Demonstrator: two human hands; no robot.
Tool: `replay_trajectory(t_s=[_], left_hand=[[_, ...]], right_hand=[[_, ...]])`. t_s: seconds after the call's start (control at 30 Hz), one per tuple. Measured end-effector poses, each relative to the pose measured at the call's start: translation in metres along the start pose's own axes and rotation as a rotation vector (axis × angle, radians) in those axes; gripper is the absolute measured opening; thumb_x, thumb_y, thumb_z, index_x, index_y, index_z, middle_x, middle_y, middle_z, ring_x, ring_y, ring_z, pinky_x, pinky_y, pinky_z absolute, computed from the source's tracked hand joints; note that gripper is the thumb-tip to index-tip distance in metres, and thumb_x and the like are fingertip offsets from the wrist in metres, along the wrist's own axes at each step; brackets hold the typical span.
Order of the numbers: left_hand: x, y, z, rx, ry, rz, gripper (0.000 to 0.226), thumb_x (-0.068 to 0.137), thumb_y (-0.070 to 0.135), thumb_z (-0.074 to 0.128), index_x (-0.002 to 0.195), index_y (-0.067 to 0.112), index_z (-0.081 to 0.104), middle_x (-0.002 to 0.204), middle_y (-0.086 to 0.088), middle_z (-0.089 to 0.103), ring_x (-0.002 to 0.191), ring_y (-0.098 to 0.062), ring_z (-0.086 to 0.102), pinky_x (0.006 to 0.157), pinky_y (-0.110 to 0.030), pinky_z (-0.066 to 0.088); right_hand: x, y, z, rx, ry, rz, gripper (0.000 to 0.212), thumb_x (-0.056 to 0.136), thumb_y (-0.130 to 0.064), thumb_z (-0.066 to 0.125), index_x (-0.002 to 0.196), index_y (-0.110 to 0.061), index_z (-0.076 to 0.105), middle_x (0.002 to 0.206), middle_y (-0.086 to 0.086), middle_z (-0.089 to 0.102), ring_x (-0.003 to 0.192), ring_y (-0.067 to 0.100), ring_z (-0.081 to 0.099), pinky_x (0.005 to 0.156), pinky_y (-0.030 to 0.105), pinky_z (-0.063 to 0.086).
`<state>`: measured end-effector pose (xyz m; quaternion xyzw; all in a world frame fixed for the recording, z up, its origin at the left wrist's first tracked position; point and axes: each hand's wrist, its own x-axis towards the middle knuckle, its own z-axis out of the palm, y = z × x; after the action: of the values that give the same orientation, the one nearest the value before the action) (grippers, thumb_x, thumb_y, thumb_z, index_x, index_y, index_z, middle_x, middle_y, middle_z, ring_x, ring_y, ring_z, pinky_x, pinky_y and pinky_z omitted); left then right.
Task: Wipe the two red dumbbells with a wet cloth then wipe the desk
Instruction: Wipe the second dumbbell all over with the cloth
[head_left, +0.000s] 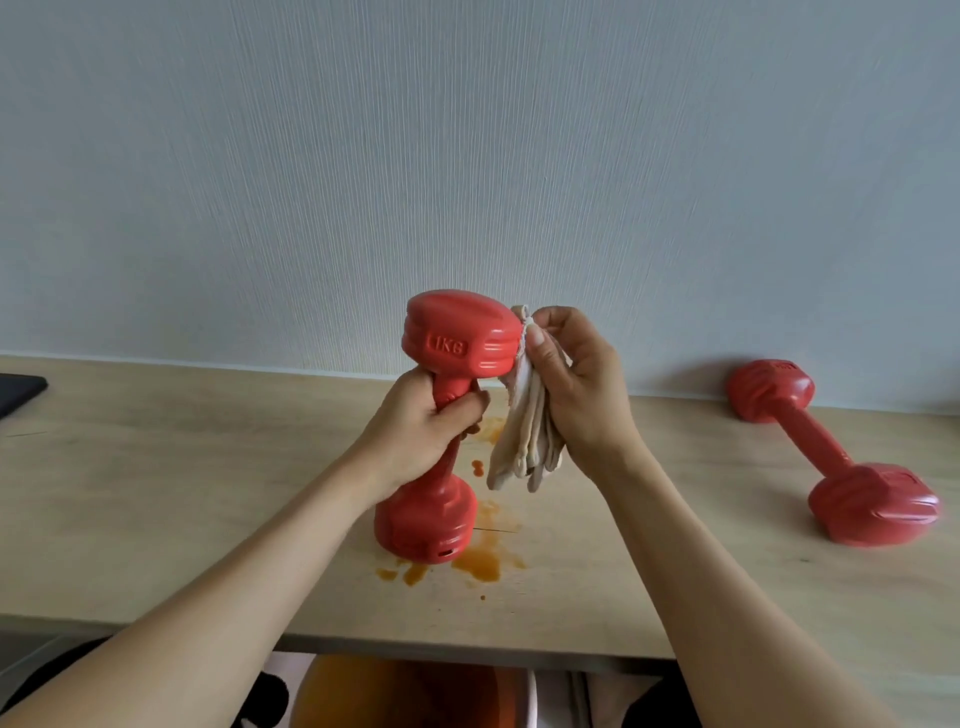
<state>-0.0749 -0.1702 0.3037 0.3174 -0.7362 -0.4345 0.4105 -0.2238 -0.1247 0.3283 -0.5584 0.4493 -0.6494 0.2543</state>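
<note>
My left hand (423, 423) grips the handle of a red dumbbell (457, 338) marked 1KG, holding it nearly upright over the desk (182, 493). My right hand (576, 379) holds a folded beige cloth (524, 441) and presses its top edge against the right side of the dumbbell's upper head. The cloth's loose end hangs down. A second red dumbbell (831, 457) lies on the desk at the right, near the wall. Orange stains (480, 561) spread on the desk under and beside the held dumbbell.
A dark flat object (18, 392) sits at the desk's far left edge. The grey wall (467, 156) rises right behind the desk. Below the front edge an orange and white thing (415, 691) shows.
</note>
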Motion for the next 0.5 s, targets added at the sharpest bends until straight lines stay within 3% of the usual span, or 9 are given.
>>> replay_trajectory(t_s=[0.1,0.2,0.33,0.43,0.5], left_hand=[[0.001,0.001,-0.007,-0.068,-0.101,-0.013,0.017,0.079,0.022,0.060,0.079,0.006,0.057,0.065,0.006,0.058,0.068,-0.012,0.061,0.070,-0.030,0.050],[0.002,0.001,-0.009,0.049,-0.086,-0.034,0.031,0.084,0.035,0.064,0.093,0.007,0.058,0.077,-0.003,0.058,0.079,-0.017,0.060,0.077,-0.032,0.047],[0.002,0.003,-0.009,0.244,0.172,0.001,0.020,0.079,0.031,0.070,0.074,0.021,0.054,0.062,0.003,0.054,0.062,-0.012,0.056,0.060,-0.025,0.041],[0.001,0.002,-0.011,0.240,0.349,-0.010,0.023,0.070,0.031,0.078,0.068,0.026,0.056,0.062,0.004,0.059,0.063,-0.014,0.059,0.058,-0.026,0.044],[0.000,0.003,-0.011,0.230,0.372,-0.018,0.021,0.071,0.032,0.077,0.071,0.020,0.059,0.063,0.001,0.061,0.061,-0.016,0.058,0.060,-0.030,0.044]], right_hand=[[0.001,0.006,0.002,0.052,-0.010,0.055,0.006,0.094,-0.018,0.053,0.090,-0.017,0.058,0.079,0.001,0.062,0.069,0.012,0.058,0.068,0.030,0.048],[0.000,0.006,0.002,0.055,0.012,0.064,0.004,0.092,-0.018,0.057,0.090,-0.016,0.060,0.079,-0.002,0.063,0.072,0.010,0.060,0.070,0.030,0.048],[-0.004,0.001,0.007,-0.045,0.031,0.021,0.011,0.086,-0.027,0.062,0.093,-0.018,0.061,0.088,0.003,0.066,0.082,0.017,0.064,0.079,0.038,0.053],[-0.011,-0.005,0.014,-0.183,0.063,0.000,0.017,0.085,-0.031,0.065,0.097,-0.020,0.060,0.095,-0.002,0.065,0.084,0.013,0.063,0.076,0.032,0.051],[-0.016,-0.009,0.018,-0.296,0.108,-0.029,0.018,0.086,-0.035,0.064,0.099,-0.022,0.062,0.101,-0.004,0.062,0.086,0.009,0.062,0.075,0.027,0.050]])
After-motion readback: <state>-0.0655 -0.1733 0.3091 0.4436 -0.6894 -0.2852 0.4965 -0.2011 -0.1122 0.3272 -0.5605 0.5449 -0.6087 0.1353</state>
